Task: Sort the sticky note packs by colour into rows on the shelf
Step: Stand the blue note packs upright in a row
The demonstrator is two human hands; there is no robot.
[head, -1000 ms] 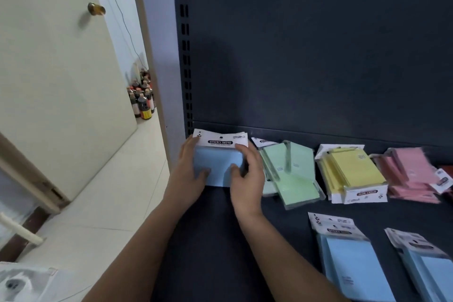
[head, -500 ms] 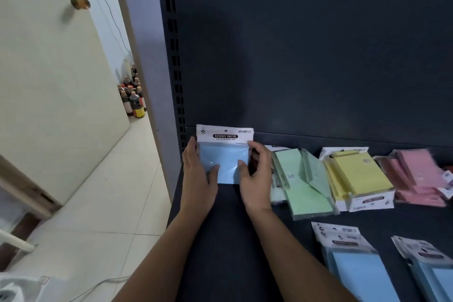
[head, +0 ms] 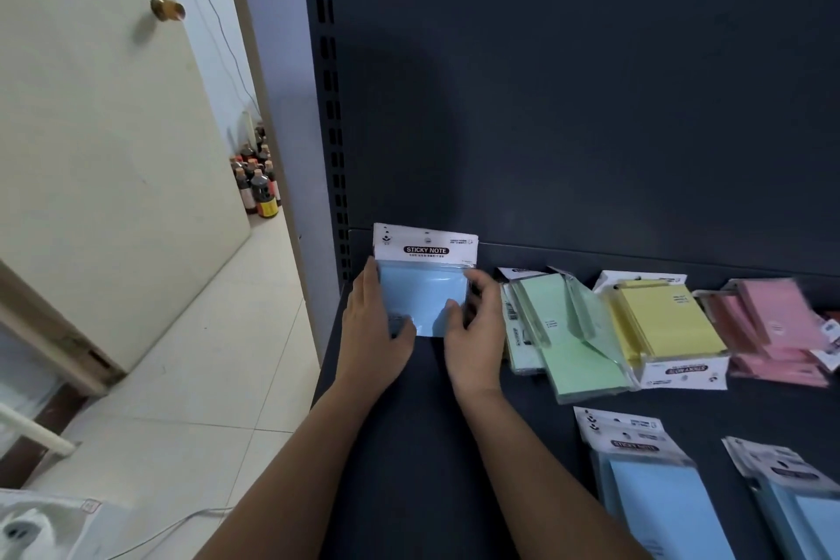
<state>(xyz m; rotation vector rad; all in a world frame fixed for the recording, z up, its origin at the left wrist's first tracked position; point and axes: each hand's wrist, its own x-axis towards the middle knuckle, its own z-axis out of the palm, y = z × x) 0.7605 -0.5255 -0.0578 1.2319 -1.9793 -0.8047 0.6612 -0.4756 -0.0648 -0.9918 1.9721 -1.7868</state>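
Blue pack (head: 425, 286) held upright on the shelf (head: 409, 446).
Its opposite edges are clamped by the left hand (head: 372, 323) and right hand (head: 477, 327); green packs (head: 563, 332) lie just right of it.

The shelf (head: 409, 446) is seen as dark metal with a matt painted finish. The blue sticky note pack (head: 425, 300) is wrapped in clear glossy plastic, topped by a white matt paper header (head: 425, 243). Shiny creased film is seen on the green packs (head: 572, 346). The floor tiles (head: 204, 377) are smooth and faintly glossy; the door knob (head: 167, 8) is polished metal.
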